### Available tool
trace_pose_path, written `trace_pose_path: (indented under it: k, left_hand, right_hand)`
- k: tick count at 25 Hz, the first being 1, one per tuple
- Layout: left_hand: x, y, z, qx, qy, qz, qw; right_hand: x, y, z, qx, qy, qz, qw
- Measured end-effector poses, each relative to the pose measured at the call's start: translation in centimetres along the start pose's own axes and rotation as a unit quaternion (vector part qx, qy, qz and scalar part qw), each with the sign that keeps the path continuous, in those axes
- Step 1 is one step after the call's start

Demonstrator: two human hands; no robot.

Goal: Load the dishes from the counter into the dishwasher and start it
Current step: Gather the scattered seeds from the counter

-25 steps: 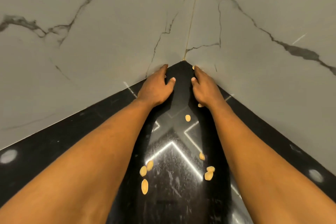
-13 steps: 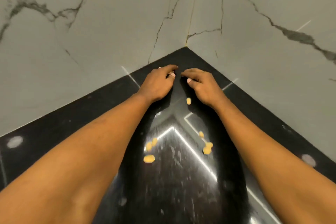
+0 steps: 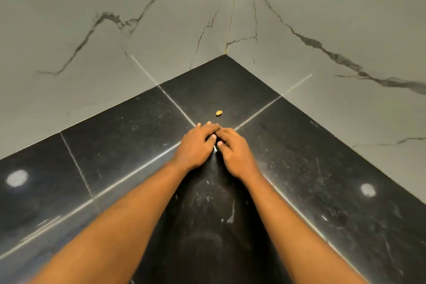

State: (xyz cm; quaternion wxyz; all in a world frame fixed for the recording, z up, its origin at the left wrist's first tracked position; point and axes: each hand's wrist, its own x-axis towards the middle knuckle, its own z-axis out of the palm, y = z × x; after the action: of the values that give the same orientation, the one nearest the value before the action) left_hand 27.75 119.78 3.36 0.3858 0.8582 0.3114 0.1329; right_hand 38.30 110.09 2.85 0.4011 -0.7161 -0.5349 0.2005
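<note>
Left hand (image 3: 196, 145) and right hand (image 3: 235, 152) cupped together, touching, on black counter (image 3: 138, 134); contents we cannot tell. Yellow bit (image 3: 219, 112) just beyond them: we should reach past it and rake back, palms low.

My left hand (image 3: 196, 146) and right hand (image 3: 236, 157) rest palm-down, touching, on the glossy black tiled surface (image 3: 119, 136). My straight left fingers overlap the right's, hiding their grip. A small yellow-orange oval bit (image 3: 219, 112) lies just beyond, toward the corner of the grey veined marble walls (image 3: 161, 30).
</note>
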Motion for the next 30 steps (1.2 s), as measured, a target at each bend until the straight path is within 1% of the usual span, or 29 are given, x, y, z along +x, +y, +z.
trace_pose_path:
  k: [3, 5, 7, 8, 10, 11, 12, 13, 16, 22, 24, 26, 27, 28, 30]
  left_hand:
    - [-4.0, 0.5, 1.0, -0.010, 0.032, -0.018, 0.999]
    - [-5.7, 0.3, 1.4, -0.023, 0.028, -0.023, 0.999]
    - [-7.6, 0.3, 1.1, -0.075, 0.016, -0.028, 0.997]
    - [-8.0, 0.4, 0.8, -0.114, 0.017, -0.035, 0.993]
    - [-7.6, 0.9, -0.3, -0.176, 0.049, -0.059, 0.981]
    - [-7.1, 0.9, -0.8, -0.190, 0.066, -0.077, 0.977]
    - [-6.6, 0.9, -1.2, -0.192, 0.078, -0.094, 0.974]
    - [-5.8, 1.0, -1.4, -0.188, 0.079, -0.102, 0.974]
    - [-3.3, 0.6, -1.6, -0.165, 0.048, -0.108, 0.979]
    - [1.9, -0.1, -2.3, -0.154, -0.001, -0.093, 0.984]
    - [3.7, -0.3, -2.1, -0.169, -0.011, -0.088, 0.982]
    - [5.3, -0.8, -1.9, -0.181, -0.026, -0.083, 0.980]
    - [5.7, -0.5, -2.0, -0.165, -0.033, -0.074, 0.983]
    - [6.2, -0.6, -1.9, -0.147, -0.033, -0.073, 0.986]
    - [6.4, -0.7, -1.8, -0.132, -0.022, -0.073, 0.988]
  right_hand:
    - [-2.7, -1.5, 2.2, 0.026, 0.030, 0.009, 0.999]
    - [-4.1, -2.3, 2.7, 0.051, 0.022, 0.020, 0.998]
    - [-5.4, -3.2, 2.5, 0.081, 0.016, 0.035, 0.996]
    - [-5.6, -3.4, 2.0, 0.109, 0.033, 0.059, 0.992]
    - [-5.3, -3.4, 0.5, 0.161, 0.101, 0.119, 0.975]
    - [-4.9, -3.1, -0.3, 0.163, 0.127, 0.145, 0.968]
    - [-4.5, -2.9, -1.0, 0.151, 0.137, 0.164, 0.965]
    - [-3.9, -2.5, -1.7, 0.137, 0.135, 0.178, 0.965]
    - [-1.9, -1.8, -1.9, 0.106, 0.106, 0.193, 0.970]
    - [2.9, -1.1, -2.2, 0.047, 0.074, 0.171, 0.981]
    - [5.4, -0.1, -2.3, 0.020, 0.044, 0.152, 0.987]
    - [7.2, 1.0, -1.9, -0.042, 0.000, 0.114, 0.993]
    - [7.3, 0.9, -2.1, -0.072, -0.016, 0.089, 0.993]
    - [7.5, 1.1, -2.3, -0.081, -0.030, 0.068, 0.994]
    - [7.2, 1.3, -2.4, -0.058, -0.038, 0.047, 0.996]
